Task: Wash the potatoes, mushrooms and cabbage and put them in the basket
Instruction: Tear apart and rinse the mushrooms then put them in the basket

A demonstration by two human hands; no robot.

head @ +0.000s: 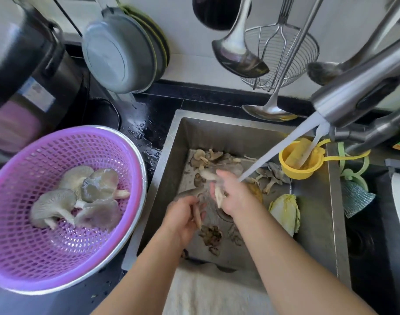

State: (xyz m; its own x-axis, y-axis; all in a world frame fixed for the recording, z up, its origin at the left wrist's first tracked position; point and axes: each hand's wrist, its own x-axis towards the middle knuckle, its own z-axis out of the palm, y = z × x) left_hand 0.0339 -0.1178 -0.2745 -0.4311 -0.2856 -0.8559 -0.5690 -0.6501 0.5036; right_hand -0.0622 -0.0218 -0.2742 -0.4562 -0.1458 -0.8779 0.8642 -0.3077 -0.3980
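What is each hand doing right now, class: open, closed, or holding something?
Left hand: fingers curled round a mushroom, holding it over the sink.
Right hand: holding another mushroom near the water stream.

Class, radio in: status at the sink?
Left hand and right hand each grip a mushroom under running water. Basket holds mushrooms only. Cabbage waits in sink.
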